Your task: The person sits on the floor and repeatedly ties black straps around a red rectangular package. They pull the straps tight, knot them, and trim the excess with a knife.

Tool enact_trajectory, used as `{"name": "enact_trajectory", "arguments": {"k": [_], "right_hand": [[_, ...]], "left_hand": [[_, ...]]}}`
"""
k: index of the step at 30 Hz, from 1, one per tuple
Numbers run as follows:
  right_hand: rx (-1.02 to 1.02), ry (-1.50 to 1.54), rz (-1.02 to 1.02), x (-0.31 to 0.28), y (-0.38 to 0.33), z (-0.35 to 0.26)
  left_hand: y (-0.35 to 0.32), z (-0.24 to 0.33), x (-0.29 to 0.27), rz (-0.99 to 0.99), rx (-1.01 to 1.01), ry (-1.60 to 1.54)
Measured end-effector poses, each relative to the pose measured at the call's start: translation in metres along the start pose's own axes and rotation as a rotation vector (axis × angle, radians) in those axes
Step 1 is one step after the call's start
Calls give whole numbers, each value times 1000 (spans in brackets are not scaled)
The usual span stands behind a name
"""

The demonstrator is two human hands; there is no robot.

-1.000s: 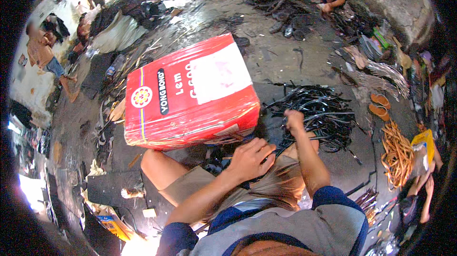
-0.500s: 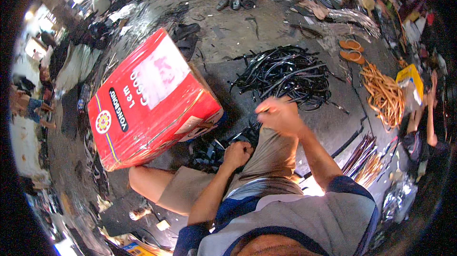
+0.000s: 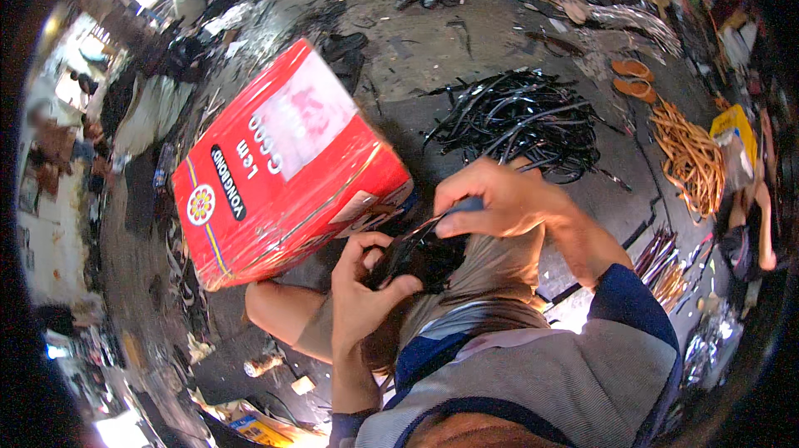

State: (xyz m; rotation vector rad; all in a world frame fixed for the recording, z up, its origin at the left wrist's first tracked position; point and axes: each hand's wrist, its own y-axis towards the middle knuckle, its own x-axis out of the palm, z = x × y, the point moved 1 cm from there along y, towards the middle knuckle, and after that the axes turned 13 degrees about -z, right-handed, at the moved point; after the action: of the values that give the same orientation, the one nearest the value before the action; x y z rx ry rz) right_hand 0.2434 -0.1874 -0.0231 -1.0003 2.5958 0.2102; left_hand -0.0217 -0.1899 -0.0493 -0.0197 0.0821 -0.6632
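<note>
In front of my lap, my left hand point(image 3: 364, 286) is curled, thumb opposite the fingers, around a dark bunch of shiny black strips point(image 3: 412, 261). Just right of it, my right hand point(image 3: 499, 198) pinches a black strip point(image 3: 423, 231) that runs down toward the left hand. Something dark blue lies at the right thumb and fingertips; whether it is a finger cover or a held piece is unclear. A big red carton point(image 3: 291, 165) wrapped in clear film stands left of both hands. Beyond the right hand, a loose pile of black strips point(image 3: 524, 119) lies on the floor.
Right of the black pile are orange sandals point(image 3: 634, 80), a heap of tan strips point(image 3: 687, 152) and a yellow box point(image 3: 734, 133). Thin brown strips point(image 3: 657, 269) lie near my right elbow. Another person's arm point(image 3: 764, 223) shows at the far right. Scraps litter the floor.
My left hand has risen from the lap and now grips the black strips. The right hand has come down and left to pinch a strip. The view has shifted slightly.
</note>
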Motion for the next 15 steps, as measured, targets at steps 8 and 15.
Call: {"name": "enact_trajectory", "arguments": {"k": [8, 15], "right_hand": [[25, -208, -17, -85, 49, -56], [22, -325, -61, -98, 151, -36]], "left_hand": [[-71, 47, -146, 429, 70, 575], [-78, 80, -309, 471, -507, 933]]}}
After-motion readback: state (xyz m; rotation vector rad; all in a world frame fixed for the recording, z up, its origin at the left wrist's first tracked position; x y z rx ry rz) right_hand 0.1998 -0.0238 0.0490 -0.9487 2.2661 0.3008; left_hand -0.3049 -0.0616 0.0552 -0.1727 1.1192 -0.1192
